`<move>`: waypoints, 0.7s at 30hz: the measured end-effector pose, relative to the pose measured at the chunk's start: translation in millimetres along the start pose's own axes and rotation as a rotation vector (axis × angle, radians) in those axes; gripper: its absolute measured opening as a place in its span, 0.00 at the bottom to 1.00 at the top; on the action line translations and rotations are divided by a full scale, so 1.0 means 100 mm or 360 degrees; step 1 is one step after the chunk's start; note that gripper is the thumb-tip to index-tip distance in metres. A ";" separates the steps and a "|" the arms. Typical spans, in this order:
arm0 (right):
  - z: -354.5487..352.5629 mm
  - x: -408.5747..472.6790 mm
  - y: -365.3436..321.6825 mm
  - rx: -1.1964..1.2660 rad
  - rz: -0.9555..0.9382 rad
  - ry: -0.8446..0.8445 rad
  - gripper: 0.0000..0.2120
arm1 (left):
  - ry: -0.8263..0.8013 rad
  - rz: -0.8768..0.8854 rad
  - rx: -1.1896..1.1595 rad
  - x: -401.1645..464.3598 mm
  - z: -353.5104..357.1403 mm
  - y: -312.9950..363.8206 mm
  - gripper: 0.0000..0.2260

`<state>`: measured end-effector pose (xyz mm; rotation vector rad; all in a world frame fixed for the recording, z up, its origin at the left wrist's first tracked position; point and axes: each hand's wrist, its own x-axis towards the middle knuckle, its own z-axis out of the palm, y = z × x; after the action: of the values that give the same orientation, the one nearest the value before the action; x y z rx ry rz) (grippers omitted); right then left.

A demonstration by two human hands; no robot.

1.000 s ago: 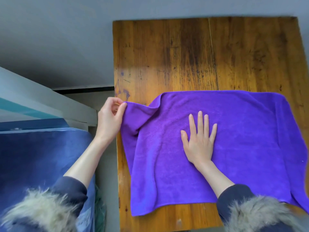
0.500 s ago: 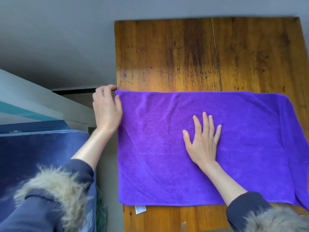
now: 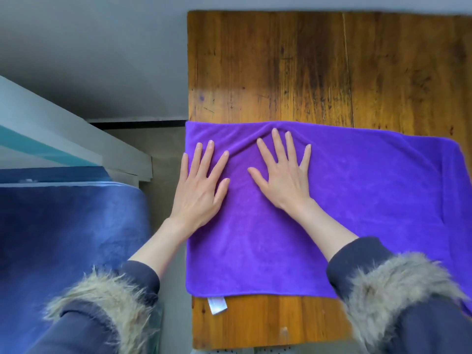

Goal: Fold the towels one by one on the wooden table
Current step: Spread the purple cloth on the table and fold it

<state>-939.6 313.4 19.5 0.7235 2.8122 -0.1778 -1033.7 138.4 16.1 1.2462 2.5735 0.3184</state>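
Head view: wooden tabletop (image 3: 319, 67) beside grey floor (image 3: 89, 60). Purple towel (image 3: 370, 200) spread along tabletop's near-left edge. Left hand (image 3: 201, 185) and right hand (image 3: 283, 172) press it, each grip apart, fingers flat.

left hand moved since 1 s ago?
Yes. The left hand let go of the purple towel corner at the wooden table left edge and now lies flat on the towel, just inside that edge.

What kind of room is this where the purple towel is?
Probably a bedroom or dorm room, though that's a guess. A worn wooden table stands by a plain grey wall, and beside it sits what looks like a bed with a blue cover and pale frame.
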 end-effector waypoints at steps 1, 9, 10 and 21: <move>-0.02 0.02 0.01 0.0002 -0.0003 -0.0005 0.31 | 0.0027 0.0014 -0.0006 -0.07 0.01 0.03 0.25; 0.02 -0.46 -0.05 0.0147 -0.0016 0.0027 0.30 | 0.0017 0.0070 0.0190 -0.55 0.23 0.23 0.24; 0.04 -0.56 -0.05 0.0144 -0.0008 0.0003 0.30 | 0.0015 0.0077 0.0196 -0.55 0.24 0.21 0.25; -0.04 -0.92 0.29 0.0299 0.0084 0.0034 0.28 | -0.0094 0.0127 0.0169 -0.51 0.09 0.35 0.25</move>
<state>-847.6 296.9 45.3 0.8434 2.8194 -0.4325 -974.9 120.1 25.3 1.3761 2.5243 0.1600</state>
